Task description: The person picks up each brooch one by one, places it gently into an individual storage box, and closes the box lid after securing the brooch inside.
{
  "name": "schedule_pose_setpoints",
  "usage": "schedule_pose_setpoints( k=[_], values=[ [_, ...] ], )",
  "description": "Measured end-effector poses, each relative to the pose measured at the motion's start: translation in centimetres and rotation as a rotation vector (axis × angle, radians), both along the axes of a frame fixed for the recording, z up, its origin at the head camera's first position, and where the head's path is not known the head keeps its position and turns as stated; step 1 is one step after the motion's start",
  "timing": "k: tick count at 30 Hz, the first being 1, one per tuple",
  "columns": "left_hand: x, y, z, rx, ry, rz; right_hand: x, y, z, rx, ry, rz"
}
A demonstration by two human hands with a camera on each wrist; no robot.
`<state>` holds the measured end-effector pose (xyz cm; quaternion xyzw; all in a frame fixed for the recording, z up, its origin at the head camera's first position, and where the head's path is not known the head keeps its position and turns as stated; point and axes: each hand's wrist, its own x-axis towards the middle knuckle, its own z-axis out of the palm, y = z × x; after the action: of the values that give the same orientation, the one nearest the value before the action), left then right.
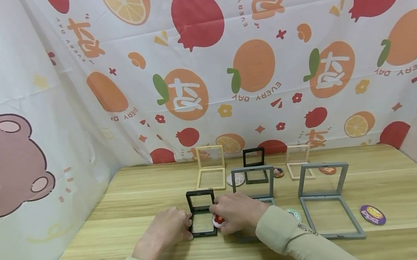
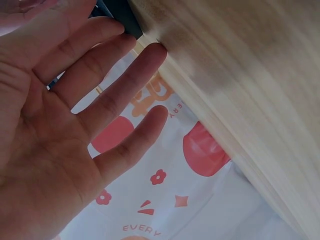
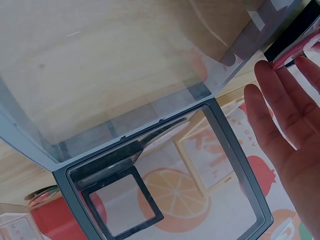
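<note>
A small black display frame (image 1: 205, 234) stands hinged ajar on the table, its base flat and its other half upright. My left hand (image 1: 166, 228) touches the base's left side with thumb and forefinger; in the left wrist view its other fingers stretch out fairly straight near the frame's dark edge (image 2: 122, 15). At the frame's right side, my right hand (image 1: 239, 210) pinches a round badge (image 1: 219, 220) with a red flower. The badge's pink rim (image 3: 296, 49) shows at the fingertips in the right wrist view. Part of the badge is hidden by the fingers.
A grey display frame (image 1: 251, 169) stands behind my right hand, another grey one (image 1: 335, 236) to its right. Farther back are a yellowish frame (image 1: 199, 182), a black one (image 1: 255, 164) and a cream one (image 1: 291, 171). Beside them lie round badges, including a purple one (image 1: 373, 214).
</note>
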<state>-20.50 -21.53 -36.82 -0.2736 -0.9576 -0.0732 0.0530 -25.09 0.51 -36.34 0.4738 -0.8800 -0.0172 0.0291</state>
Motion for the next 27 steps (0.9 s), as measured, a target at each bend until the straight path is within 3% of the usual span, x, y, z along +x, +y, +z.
schedule_pose_setpoints(
  k=[11,27],
  values=[
    [-0.08,-0.05,-0.02,0.002,-0.006,0.017,-0.04,-0.43,0.16,-0.001,-0.022,0.010],
    [-0.14,-0.10,-0.08,-0.013,0.018,-0.013,0.04,-0.91,-0.13,-0.041,0.032,0.088]
  ],
)
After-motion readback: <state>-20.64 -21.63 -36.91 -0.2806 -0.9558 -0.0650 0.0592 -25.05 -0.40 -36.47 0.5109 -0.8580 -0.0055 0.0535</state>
